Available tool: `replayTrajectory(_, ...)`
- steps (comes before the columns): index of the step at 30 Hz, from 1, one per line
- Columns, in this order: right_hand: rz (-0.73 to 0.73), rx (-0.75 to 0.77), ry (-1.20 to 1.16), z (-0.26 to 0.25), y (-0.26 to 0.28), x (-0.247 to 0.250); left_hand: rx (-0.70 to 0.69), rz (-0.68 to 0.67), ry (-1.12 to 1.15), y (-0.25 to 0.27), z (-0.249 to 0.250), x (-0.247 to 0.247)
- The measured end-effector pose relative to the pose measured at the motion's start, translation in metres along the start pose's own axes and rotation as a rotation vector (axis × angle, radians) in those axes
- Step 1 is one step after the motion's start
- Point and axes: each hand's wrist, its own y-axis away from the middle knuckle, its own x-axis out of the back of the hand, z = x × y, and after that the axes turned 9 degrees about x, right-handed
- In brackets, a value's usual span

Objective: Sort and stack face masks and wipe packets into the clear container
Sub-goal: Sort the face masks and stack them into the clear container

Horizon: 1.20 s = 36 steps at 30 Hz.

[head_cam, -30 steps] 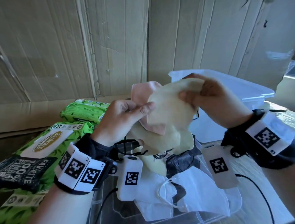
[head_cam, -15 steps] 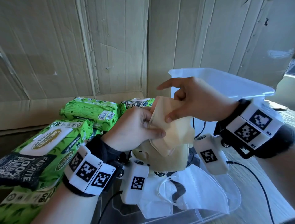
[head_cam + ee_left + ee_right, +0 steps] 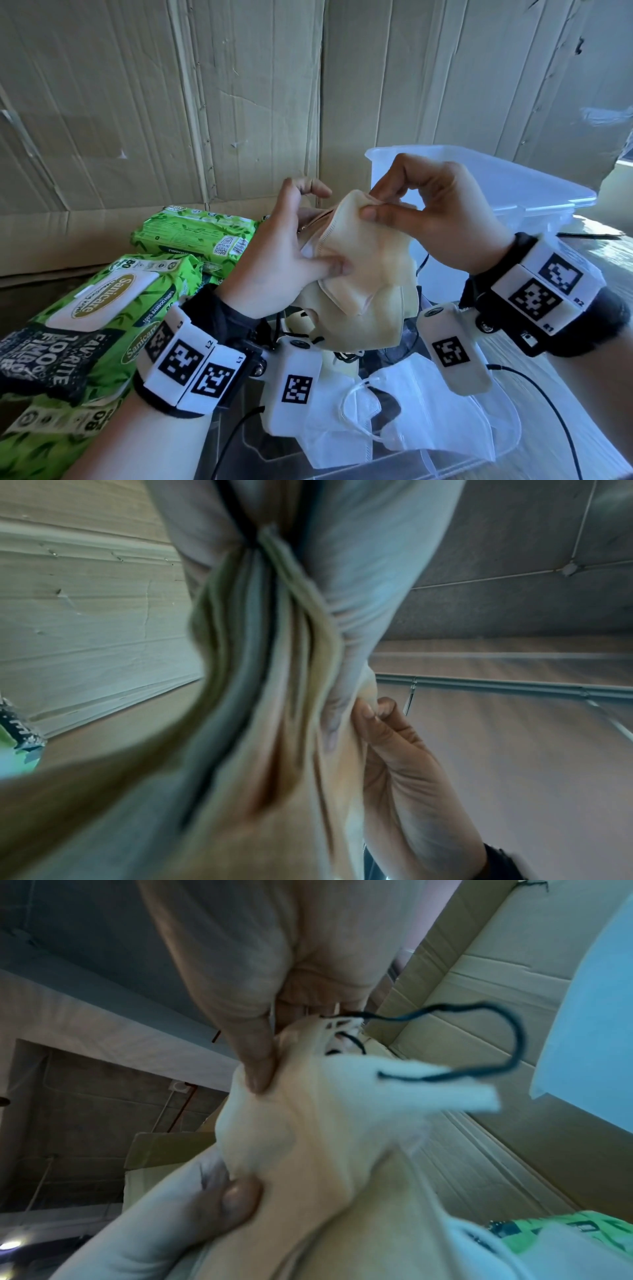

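Since a second ago the pink mask has dropped out of the head view, the right hand (image 3: 435, 219) has come over the top of the bundle, and more of the green wipe packets (image 3: 195, 233) shows behind the left hand (image 3: 284, 260).

Both hands now hold a bundle of beige face masks (image 3: 370, 274) in the air above the white masks (image 3: 411, 421), which lie below in what seems to be a clear tray. The left hand grips the bundle's left edge, thumb pressed on its front. The right hand pinches the top corner between thumb and forefinger. The clear container (image 3: 513, 192) stands just behind the right hand.

The likely trouble is the layers: the pinch takes only one corner, so a mask could slide free and fall among the white ones, spoiling the sort. A loose ear loop could also snag on a finger.

The head view gives the layout but only the bundle's front face. The left wrist view shows several layers edge-on, some apparently grey, though blur leaves the count unclear. The right wrist view alone shows a black ear loop (image 3: 479, 1047) hanging free.
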Motion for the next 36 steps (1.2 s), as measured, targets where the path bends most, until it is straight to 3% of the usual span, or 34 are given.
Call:
replayTrajectory(6,-0.13,0.009,0.1,-0.005,0.003,0.001,0.053,-0.086,0.022,0.001,-0.003,-0.001)
replayTrajectory(11,-0.176,0.009,0.282,-0.006,0.004,-0.004,0.104,-0.063,-0.065,0.0,-0.005,-0.002)
replayTrajectory(14,-0.098,-0.042,0.247,-0.002,0.003,-0.004,0.145,-0.078,-0.022,0.001,-0.001,0.001)
replayTrajectory(19,0.22,-0.191,0.057,0.01,-0.001,0.008,0.07,0.041,-0.114,-0.001,-0.001,0.012)
replayTrajectory(23,0.327,-0.191,-0.161,0.009,0.003,0.016,0.054,0.168,-0.122,-0.005,-0.007,0.019)
replayTrajectory(26,0.388,-0.199,-0.193,0.009,0.004,0.017,0.071,0.199,-0.125,-0.006,-0.008,0.023)
replayTrajectory(32,0.289,-0.293,-0.271,0.006,0.006,0.014,0.052,0.297,-0.086,-0.006,-0.008,0.022)
replayTrajectory(36,0.266,-0.323,-0.357,0.007,0.007,-0.005,0.065,0.281,-0.004,-0.008,-0.005,0.014)
